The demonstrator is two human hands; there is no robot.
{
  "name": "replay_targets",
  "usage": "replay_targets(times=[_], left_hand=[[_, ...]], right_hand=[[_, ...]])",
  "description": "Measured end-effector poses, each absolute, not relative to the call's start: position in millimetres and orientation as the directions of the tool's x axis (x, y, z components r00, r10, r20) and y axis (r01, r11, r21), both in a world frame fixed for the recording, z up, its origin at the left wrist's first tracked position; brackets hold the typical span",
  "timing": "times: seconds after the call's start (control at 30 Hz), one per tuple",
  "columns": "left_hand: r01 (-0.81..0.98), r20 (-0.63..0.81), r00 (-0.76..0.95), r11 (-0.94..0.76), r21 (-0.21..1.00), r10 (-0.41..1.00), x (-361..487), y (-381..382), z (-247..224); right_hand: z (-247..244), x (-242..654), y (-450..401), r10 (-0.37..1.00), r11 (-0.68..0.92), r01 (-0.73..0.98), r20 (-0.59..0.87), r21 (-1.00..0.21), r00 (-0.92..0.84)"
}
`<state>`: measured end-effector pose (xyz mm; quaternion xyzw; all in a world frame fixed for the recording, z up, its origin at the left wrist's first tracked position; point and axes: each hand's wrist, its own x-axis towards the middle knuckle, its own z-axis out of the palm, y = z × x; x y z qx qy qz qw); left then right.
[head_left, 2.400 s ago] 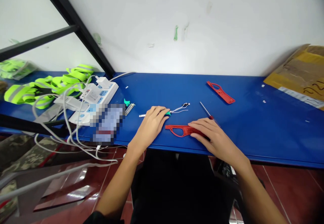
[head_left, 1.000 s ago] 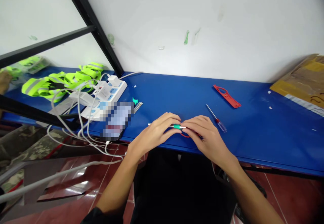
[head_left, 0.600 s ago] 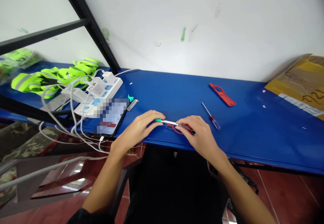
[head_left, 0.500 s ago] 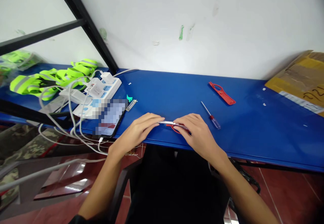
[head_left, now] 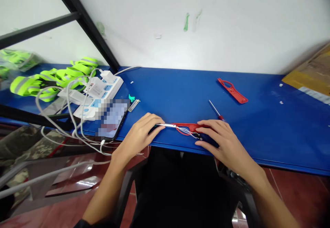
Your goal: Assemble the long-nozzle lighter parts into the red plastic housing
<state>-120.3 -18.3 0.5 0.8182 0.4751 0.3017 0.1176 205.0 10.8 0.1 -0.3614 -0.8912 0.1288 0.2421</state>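
From the head view, the left hand (head_left: 138, 134) is curled narrowly round the end of a slim white pen-like tool (head_left: 166, 125), its tip reaching over a red plastic bracket (head_left: 191, 127) near the front edge of the blue table (head_left: 260, 138), with thin wires (head_left: 186, 130) looping across it. The right hand (head_left: 225, 140) lies open, fingers spread, its fingertips on the bracket's right end, seemingly pinning it flat. A screwdriver (head_left: 214, 108) and a second red bracket (head_left: 232, 90) lie just beyond, within easy reach; a power strip (head_left: 103, 92) and hi-vis straps (head_left: 48, 78) sit at upper left

A small workshop, shown by the blue workbench (head_left: 257, 135), screwdriver (head_left: 215, 110) and power strip (head_left: 104, 90)
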Motion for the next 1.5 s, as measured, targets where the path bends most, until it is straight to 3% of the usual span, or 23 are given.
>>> replay_targets(times=[0.3, 0.47, 0.9, 1.07, 1.17, 1.33, 1.5], left_hand=[[0.815, 0.318, 0.339, -0.445, 0.372, 0.885, -110, -20, 0], [0.782, 0.362, 0.414, -0.530, 0.329, 0.835, -103, -14, 0], [0.749, 0.402, 0.381, -0.533, 0.394, 0.833, -108, 0, 9], [0.760, 0.330, 0.481, -0.574, 0.305, 0.812, -121, 14, 10], [0.749, 0.320, 0.521, -0.604, 0.272, 0.791, -122, 19, 10], [0.750, 0.341, 0.493, -0.590, 0.300, 0.800, -115, 22, 9], [0.738, 0.340, 0.507, -0.603, 0.304, 0.792, -110, 26, 9]], right_hand=[[-3, 205, 22, 0.677, 0.733, 0.534, 0.375, -0.421, -0.634], [-6, 204, 18, 0.676, 0.737, 0.564, 0.410, -0.373, -0.612], [-5, 188, 19, 0.587, 0.765, 0.619, 0.585, -0.177, -0.559], [-12, 176, 17, 0.626, 0.728, 0.647, 0.602, -0.224, -0.496], [-15, 178, 17, 0.681, 0.706, 0.636, 0.547, -0.312, -0.487], [-14, 183, 18, 0.763, 0.646, 0.586, 0.449, -0.490, -0.465], [-13, 183, 19, 0.798, 0.603, 0.594, 0.409, -0.532, -0.444]])
